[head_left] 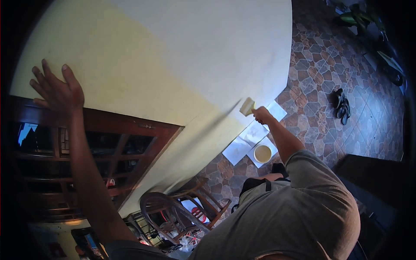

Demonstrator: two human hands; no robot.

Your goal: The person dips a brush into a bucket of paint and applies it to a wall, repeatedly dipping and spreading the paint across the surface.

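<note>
My right hand (261,115) is closed round the handle of a wide paintbrush (247,106), its pale bristles up near the lower part of the wall. On the left, my left hand (58,89) lies against the yellow part of the wall (108,65), fingers spread, just above the wooden window frame. A pale, whitish area (208,47) covers the other part of the wall. Below my right hand, a round tub of cream-coloured paint (262,154) stands on white sheets (235,150) laid along the wall's foot.
A wooden window (162,141) with dark panes is set in the wall at left. Wooden chairs (173,212) stand below it. Black sandals (342,106) lie on the stone-patterned floor (316,65). A motorcycle (390,60) is at upper right.
</note>
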